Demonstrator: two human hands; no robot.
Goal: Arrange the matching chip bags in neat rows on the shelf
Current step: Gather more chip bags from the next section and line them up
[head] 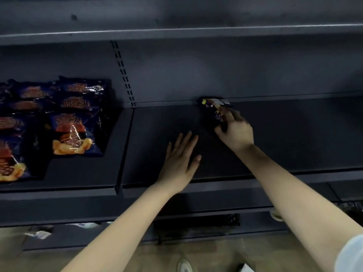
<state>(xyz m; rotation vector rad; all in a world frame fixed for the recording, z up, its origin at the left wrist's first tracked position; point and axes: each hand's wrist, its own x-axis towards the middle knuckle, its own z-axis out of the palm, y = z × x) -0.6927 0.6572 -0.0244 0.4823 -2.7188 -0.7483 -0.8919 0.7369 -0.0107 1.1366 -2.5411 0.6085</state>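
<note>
Shelf point(275, 138): right hand point(235, 134) pinches dark bag point(213, 108) near back edge; left hand point(179, 161) flat, fingers spread; chip bags point(74, 118) stacked at left end.

Dark metal shelving point(275, 134), slotted upright point(123, 73), tan floor point(11, 250), dim light

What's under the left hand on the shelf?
Only bare dark shelf shows around the left hand, flat with fingers spread. The spot beneath its palm is covered. The dark bag is in the right hand.
</note>
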